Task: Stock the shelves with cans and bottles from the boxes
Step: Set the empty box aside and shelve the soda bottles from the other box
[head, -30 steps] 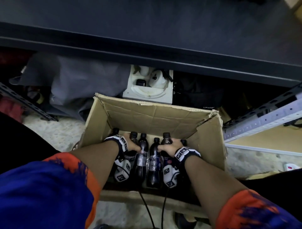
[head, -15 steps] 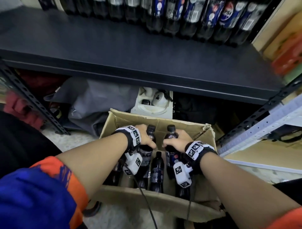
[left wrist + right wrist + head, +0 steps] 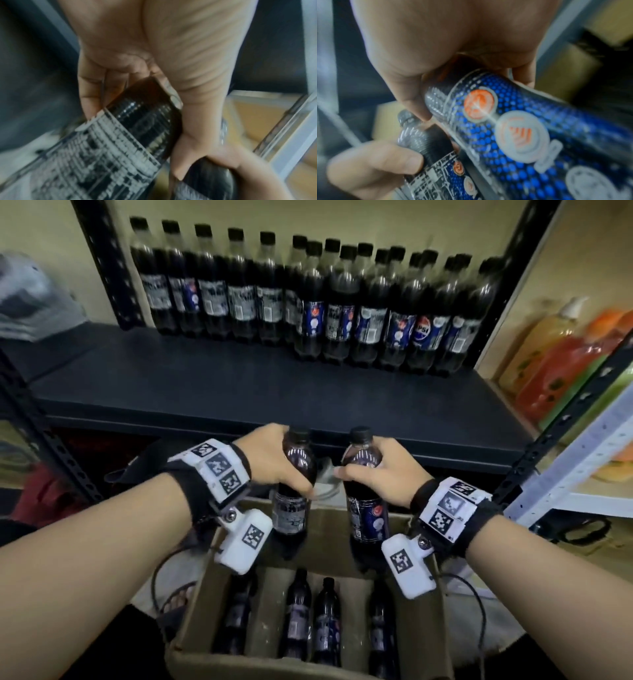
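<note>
My left hand (image 3: 274, 460) grips a dark cola bottle (image 3: 293, 501) by its shoulder, upright above the cardboard box (image 3: 191, 625). My right hand (image 3: 383, 470) grips a second cola bottle (image 3: 364, 508) the same way, close beside the first. Both bottles hang just below the front edge of the dark shelf (image 3: 239, 392). The left wrist view shows fingers (image 3: 89, 94) curled round the bottle (image 3: 130, 135). The right wrist view shows the blue label of the held bottle (image 3: 513, 128) and the other bottle (image 3: 426, 143) beside it. Several bottles (image 3: 327, 621) still stand in the box.
A row of several cola bottles (image 3: 308, 302) stands at the back of the shelf, denser toward the right. Black slotted uprights (image 3: 106, 261) frame the shelf. A neighbouring rack on the right holds orange and green bottles (image 3: 561, 357). Cables (image 3: 479, 604) run from my wrist cameras.
Both hands have lifted their bottles out of the box, up to the shelf's front edge. My head has tilted up, so the stocked back row is now in view.
</note>
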Tool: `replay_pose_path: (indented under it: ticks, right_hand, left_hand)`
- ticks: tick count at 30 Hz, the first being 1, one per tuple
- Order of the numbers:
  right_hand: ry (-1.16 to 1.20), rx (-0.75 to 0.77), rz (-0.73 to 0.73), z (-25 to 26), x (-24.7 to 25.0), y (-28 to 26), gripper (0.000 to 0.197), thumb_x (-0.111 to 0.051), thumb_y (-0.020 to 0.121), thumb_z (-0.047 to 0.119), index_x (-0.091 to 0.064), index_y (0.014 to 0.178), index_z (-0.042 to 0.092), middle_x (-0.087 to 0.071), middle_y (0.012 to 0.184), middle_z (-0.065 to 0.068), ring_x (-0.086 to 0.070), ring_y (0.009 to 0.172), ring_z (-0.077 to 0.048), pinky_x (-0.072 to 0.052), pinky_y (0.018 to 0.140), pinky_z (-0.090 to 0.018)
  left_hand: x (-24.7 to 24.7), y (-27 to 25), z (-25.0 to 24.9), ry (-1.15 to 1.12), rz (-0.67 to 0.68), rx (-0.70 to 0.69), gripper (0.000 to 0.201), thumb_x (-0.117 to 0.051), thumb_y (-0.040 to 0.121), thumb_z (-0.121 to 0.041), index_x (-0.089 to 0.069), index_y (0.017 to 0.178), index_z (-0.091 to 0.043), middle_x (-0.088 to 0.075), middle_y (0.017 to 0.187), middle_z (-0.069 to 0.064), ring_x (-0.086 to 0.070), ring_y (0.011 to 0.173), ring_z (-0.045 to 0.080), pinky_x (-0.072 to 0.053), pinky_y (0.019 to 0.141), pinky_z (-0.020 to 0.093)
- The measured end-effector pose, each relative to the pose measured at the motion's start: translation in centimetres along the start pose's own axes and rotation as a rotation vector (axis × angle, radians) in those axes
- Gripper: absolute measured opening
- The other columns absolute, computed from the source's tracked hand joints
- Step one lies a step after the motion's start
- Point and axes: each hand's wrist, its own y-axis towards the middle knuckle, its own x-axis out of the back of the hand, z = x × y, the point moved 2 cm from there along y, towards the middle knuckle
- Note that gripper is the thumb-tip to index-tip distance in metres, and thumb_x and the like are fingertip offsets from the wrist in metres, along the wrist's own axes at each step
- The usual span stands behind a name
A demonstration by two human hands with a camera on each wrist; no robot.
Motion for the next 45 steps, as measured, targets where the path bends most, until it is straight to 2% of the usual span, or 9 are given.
replay_pose_path:
  ticks: [3, 8, 14, 18, 28, 35, 39, 42, 45]
  right_hand:
    - [0.031, 0.123, -0.075, 3.8, 1.5, 0.9, 0.044, -0.084, 0.073, 0.038, -0.065, 0.091, 0.002, -0.067, 0.074, -0.004, -0.064, 0.069, -0.015, -0.054, 0.073, -0.037]
    - [0.097, 0.289, -0.2, 9.9, 3.8, 2.3, 0.035, -0.083, 0.08, 0.033, -0.063, 0.095, 0.008, -0.064, 0.078, 0.003, -0.063, 0.074, -0.012, -0.053, 0.077, -0.034]
    - [0.152, 0.421, -0.341, 13.9, 5.8, 4.4, 0.019, -0.08, 0.086, 0.022, -0.061, 0.088, 0.022, -0.066, 0.073, 0.017, -0.064, 0.072, -0.002, -0.05, 0.072, -0.019]
    - [0.183, 0.434, -0.428, 13.9, 6.0, 5.9, 0.022, -0.078, 0.088, 0.026, -0.058, 0.092, 0.019, -0.066, 0.072, 0.02, -0.065, 0.073, 0.001, -0.048, 0.071, -0.016]
    - [0.107, 0.417, -0.483, 12.9, 5.3, 9.6, 0.037, -0.076, 0.086, 0.043, -0.06, 0.11, 0.02, -0.072, 0.1, 0.008, -0.069, 0.096, -0.008, -0.055, 0.091, -0.033]
    - [0.083, 0.36, -0.425, 11.8, 4.1, 10.6, 0.043, -0.066, 0.091, 0.053, -0.055, 0.109, 0.017, -0.066, 0.094, 0.014, -0.063, 0.086, 0.006, -0.047, 0.078, -0.012]
    - [0.028, 0.345, -0.347, 11.5, 3.9, 10.3, 0.044, -0.057, 0.095, 0.054, -0.05, 0.12, 0.019, -0.061, 0.104, 0.017, -0.057, 0.09, 0.016, -0.04, 0.079, -0.004]
    - [-0.037, 0.328, -0.285, 11.6, 4.5, 9.6, 0.051, -0.06, 0.093, 0.056, -0.045, 0.128, 0.022, -0.064, 0.107, 0.015, -0.061, 0.094, 0.009, -0.045, 0.084, -0.013]
    - [-0.161, 0.312, -0.226, 12.0, 5.8, 8.7, 0.07, -0.078, 0.082, 0.05, -0.039, 0.137, 0.033, -0.063, 0.117, 0.019, -0.062, 0.105, 0.003, -0.049, 0.095, -0.023]
  left_hand:
    - [4.7, -2.1, -2.4, -0.091, -0.133, -0.075, 0.041, -0.1, 0.051, -0.021, -0.073, 0.081, -0.012, -0.077, 0.083, 0.0, -0.074, 0.081, 0.015, -0.059, 0.074, 0.032]
    - [9.8, -4.1, -4.6, -0.22, -0.297, -0.183, 0.045, -0.091, 0.059, -0.025, -0.071, 0.088, 0.002, -0.076, 0.088, 0.013, -0.073, 0.079, 0.018, -0.059, 0.076, 0.031]
    - [13.8, -3.9, -5.0, -0.323, -0.575, -0.262, 0.066, -0.091, 0.05, -0.042, -0.065, 0.105, -0.018, -0.076, 0.09, -0.014, -0.072, 0.086, 0.004, -0.055, 0.078, 0.023]
    - [14.2, -3.0, -4.6, -0.345, -0.722, -0.303, 0.075, -0.092, 0.054, -0.051, -0.062, 0.11, -0.011, -0.076, 0.097, -0.007, -0.074, 0.091, 0.012, -0.06, 0.087, 0.036]
    - [12.9, 0.6, -6.1, -0.303, -0.806, -0.445, 0.059, -0.092, 0.065, -0.044, -0.069, 0.113, -0.018, -0.075, 0.107, -0.006, -0.071, 0.102, 0.01, -0.057, 0.094, 0.037]
    - [10.7, 3.7, -6.1, -0.362, -0.799, -0.411, 0.055, -0.092, 0.065, -0.046, -0.069, 0.11, -0.022, -0.075, 0.104, -0.009, -0.071, 0.097, 0.005, -0.058, 0.092, 0.033]
    - [10.5, 4.7, -6.0, -0.343, -0.778, -0.366, 0.06, -0.083, 0.065, -0.065, -0.067, 0.11, -0.029, -0.074, 0.103, -0.014, -0.07, 0.097, 0.002, -0.057, 0.093, 0.034]
    - [10.4, 4.9, -5.7, -0.328, -0.749, -0.366, 0.068, -0.076, 0.064, -0.076, -0.065, 0.115, -0.032, -0.073, 0.107, -0.013, -0.069, 0.101, 0.005, -0.056, 0.094, 0.037]
    - [10.8, 4.2, -5.6, -0.256, -0.717, -0.334, 0.063, -0.08, 0.069, -0.065, -0.062, 0.121, -0.034, -0.069, 0.112, -0.016, -0.067, 0.103, 0.003, -0.055, 0.095, 0.034]
